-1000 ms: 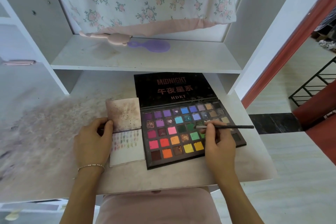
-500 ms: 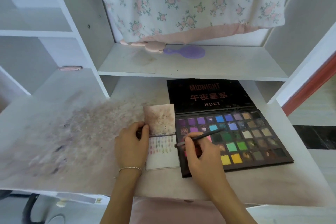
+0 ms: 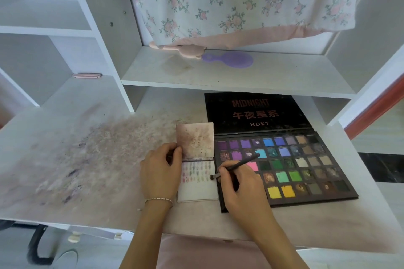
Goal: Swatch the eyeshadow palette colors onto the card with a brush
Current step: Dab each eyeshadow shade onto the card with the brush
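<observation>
An open black eyeshadow palette (image 3: pixel 306 166) with several coloured pans lies on the desk, its lid flat behind it. To its left sits a small white card (image 3: pixel 197 190) with rows of faint swatches, under a stained folded-back cover (image 3: pixel 195 140). My left hand (image 3: pixel 160 171) pins the card's left edge, fingers on the fold. My right hand (image 3: pixel 240 188) grips a thin dark brush (image 3: pixel 237 165); its tip touches the card's right edge beside the swatch rows, while the handle points up over the palette.
The white desk (image 3: pixel 87 159) is smeared with powder stains on the left. A shelf (image 3: pixel 240 76) above the palette holds a purple hairbrush (image 3: pixel 231 60) and a pink item (image 3: pixel 181 50). A floral cloth (image 3: pixel 240 0) hangs over it. Shelf uprights stand at left.
My right hand moved the brush left from the palette's pans to the card's right edge. The left hand stayed on the card. The view shifted left.
</observation>
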`<state>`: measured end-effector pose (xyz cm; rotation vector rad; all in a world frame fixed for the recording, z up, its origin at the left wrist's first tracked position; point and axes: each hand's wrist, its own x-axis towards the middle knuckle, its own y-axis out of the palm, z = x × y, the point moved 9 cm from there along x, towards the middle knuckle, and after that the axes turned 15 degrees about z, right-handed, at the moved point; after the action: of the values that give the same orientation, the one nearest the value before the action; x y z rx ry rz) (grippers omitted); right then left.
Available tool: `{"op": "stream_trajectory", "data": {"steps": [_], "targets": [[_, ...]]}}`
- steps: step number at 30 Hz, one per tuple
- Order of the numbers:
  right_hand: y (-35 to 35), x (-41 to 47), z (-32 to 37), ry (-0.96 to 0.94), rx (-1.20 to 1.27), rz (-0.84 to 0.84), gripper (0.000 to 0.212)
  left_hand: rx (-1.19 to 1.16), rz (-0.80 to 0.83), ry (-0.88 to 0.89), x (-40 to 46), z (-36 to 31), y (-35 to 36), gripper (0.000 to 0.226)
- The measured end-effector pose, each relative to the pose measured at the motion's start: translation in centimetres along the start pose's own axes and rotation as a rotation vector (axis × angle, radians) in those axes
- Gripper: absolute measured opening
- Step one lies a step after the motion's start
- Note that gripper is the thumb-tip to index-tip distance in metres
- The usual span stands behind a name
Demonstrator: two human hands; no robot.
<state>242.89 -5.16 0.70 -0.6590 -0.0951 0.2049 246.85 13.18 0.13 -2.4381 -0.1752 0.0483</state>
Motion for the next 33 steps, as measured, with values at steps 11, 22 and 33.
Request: {"op": "stream_trajectory", "data": {"steps": [11, 22, 33], "targets": [[0.0, 0.1, 0.1, 0.003, -0.022, 0.009, 0.011, -0.001, 0.006, 0.001, 0.0, -0.1, 0.1, 0.016], [0.0, 0.2, 0.1, 0.002, -0.010, 0.001, 0.009, -0.015, 0.013, -0.014, 0.0, -0.2, 0.1, 0.016], [-3.2, -1.5, 0.1, -0.105, 0.298, -0.265, 0.019, -0.017, 0.012, -0.001, 0.0, -0.1, 0.1, 0.016]]}}
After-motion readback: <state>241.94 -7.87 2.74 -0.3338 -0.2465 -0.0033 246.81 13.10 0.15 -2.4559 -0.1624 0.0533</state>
